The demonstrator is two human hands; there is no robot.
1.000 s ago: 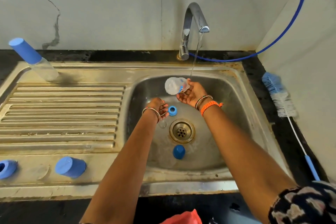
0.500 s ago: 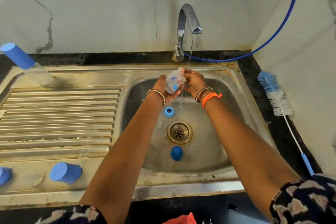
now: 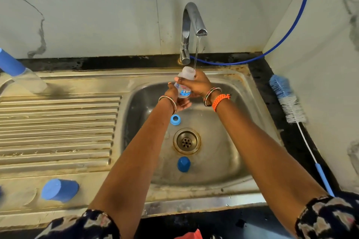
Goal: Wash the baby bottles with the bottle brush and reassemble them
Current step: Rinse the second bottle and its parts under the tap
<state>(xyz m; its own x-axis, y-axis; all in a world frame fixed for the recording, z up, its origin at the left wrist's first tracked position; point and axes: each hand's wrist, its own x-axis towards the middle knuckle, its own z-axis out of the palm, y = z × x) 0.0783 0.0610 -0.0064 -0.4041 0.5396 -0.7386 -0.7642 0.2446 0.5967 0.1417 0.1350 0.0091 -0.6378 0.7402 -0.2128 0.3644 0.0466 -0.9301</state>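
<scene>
A small clear baby bottle [image 3: 186,78] with a blue print stands upright under the running tap [image 3: 191,31], open mouth up, water falling at its rim. My right hand [image 3: 196,85] grips it near the neck; my left hand [image 3: 174,96] holds its lower part from the left. In the basin lie a blue screw ring [image 3: 175,119] and a blue cap [image 3: 183,164]. The bottle brush [image 3: 289,101] lies on the dark counter at the right. A second bottle with a blue cap [image 3: 17,72] leans at the far left.
The steel sink [image 3: 242,114] has a drain [image 3: 186,141] at its middle and a ribbed drainboard [image 3: 58,128] to the left. A blue cap [image 3: 60,190] lies on the front left ledge. A blue hose [image 3: 291,25] runs along the wall.
My left hand rose from the basin floor and joined the right on the bottle. The bottle turned from lying sideways to upright and moved up under the water stream.
</scene>
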